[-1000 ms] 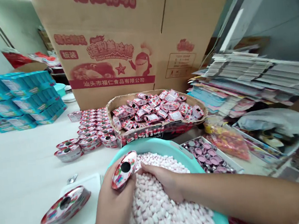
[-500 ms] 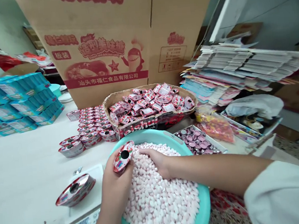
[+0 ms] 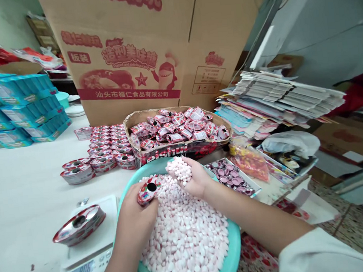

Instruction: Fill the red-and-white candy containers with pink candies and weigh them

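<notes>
My left hand [image 3: 138,217] is wrapped round a small red-and-silver candy tin [image 3: 148,190], its round black hole facing up, over the left side of a turquoise basin [image 3: 236,250]. Pale pink candies [image 3: 185,242] fill much of the basin. Above its far side, my right hand [image 3: 197,179] is cupped, palm up, round a heap of these candies. To the left, another tin [image 3: 79,225] with an open hole lies on a white digital scale [image 3: 82,269]; the display appears to read 90.6.
Behind the basin stands a cut-down carton [image 3: 182,148] piled with tins, before a large cardboard box [image 3: 127,102]. Rows of tins [image 3: 103,160] stand to its left. A tray of pink-and-silver caps [image 3: 232,176] sits right of the basin. Turquoise boxes [image 3: 15,109] are stacked at far left.
My right hand has come up out of the candies with a heap in its palm. My left hand still grips the tin, now slightly lower. The view has shifted a little.
</notes>
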`<state>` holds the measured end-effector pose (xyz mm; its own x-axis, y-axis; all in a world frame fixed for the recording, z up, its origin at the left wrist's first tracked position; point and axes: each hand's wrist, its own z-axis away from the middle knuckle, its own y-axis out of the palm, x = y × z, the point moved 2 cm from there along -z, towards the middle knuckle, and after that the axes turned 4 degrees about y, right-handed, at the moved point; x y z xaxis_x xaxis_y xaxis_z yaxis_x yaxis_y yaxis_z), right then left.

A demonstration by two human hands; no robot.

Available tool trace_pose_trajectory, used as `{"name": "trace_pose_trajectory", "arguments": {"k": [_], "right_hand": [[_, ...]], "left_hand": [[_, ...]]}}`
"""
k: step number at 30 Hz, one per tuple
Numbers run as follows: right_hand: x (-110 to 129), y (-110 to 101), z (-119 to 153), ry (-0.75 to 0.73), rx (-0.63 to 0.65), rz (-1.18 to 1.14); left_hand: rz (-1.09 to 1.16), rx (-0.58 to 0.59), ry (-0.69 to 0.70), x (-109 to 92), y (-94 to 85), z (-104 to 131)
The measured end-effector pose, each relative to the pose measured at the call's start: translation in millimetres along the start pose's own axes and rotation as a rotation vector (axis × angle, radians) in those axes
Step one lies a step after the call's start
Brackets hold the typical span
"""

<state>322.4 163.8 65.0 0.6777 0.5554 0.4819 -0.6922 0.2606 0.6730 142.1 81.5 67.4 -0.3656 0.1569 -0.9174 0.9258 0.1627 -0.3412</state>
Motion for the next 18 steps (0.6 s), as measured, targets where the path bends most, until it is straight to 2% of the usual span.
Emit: {"name": "trace_pose_trajectory", "arguments": {"k": [4, 9, 13, 18], "right_hand": [[7, 17, 21, -0.082, -0.050, -0.109], [1, 37, 43, -0.183, -0.043, -0.305], [-8, 44, 50, -0.243, -0.033, -0.402], [-14, 45, 50, -0.292, -0.017, -0.407]], "left_hand": [[-0.059, 0.160, 0.056, -1, 6.1, 1], [-0.102, 0.325, 0.127, -5, 12.3, 4], [-0.109, 0.375, 0.157, -9, 14.3, 6], [-0.103, 0.387, 0.170, -11, 16.3, 8]]}}
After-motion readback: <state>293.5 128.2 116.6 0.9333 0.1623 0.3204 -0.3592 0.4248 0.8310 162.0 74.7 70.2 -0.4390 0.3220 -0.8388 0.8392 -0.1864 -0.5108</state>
